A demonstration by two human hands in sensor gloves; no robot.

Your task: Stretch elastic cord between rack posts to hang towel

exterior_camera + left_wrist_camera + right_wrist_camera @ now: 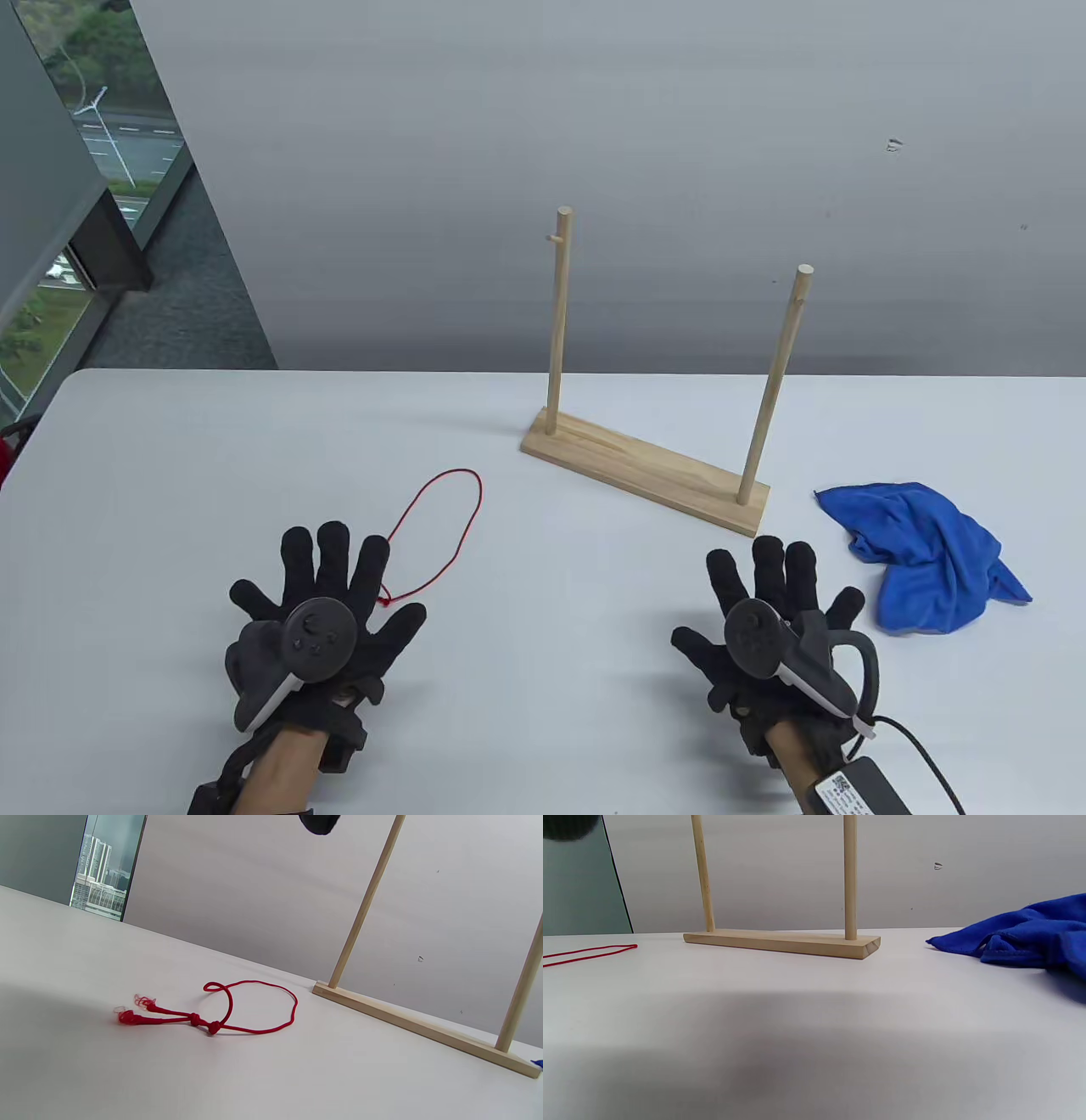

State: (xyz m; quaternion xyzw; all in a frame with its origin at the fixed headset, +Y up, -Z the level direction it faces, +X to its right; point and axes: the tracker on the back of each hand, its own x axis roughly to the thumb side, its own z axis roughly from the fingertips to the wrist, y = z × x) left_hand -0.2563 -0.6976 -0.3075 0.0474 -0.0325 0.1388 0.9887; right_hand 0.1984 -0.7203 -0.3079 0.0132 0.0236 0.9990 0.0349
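A wooden rack [645, 475] with two upright posts stands mid-table; it also shows in the left wrist view [420, 1024] and the right wrist view [785, 941]. A red elastic cord loop [441, 531] lies flat on the table left of the rack, with its knotted ends near my left hand; it also shows in the left wrist view [237, 1010]. A crumpled blue towel [929, 556] lies right of the rack and shows in the right wrist view [1031, 931]. My left hand [327, 594] is open with spread fingers, just beside the cord's knot. My right hand [776, 607] is open and holds nothing, between rack and towel.
The white table [212, 475] ends at a grey wall behind the rack. A window is at the far left. A cable and a small box [857, 789] trail from my right wrist at the bottom edge.
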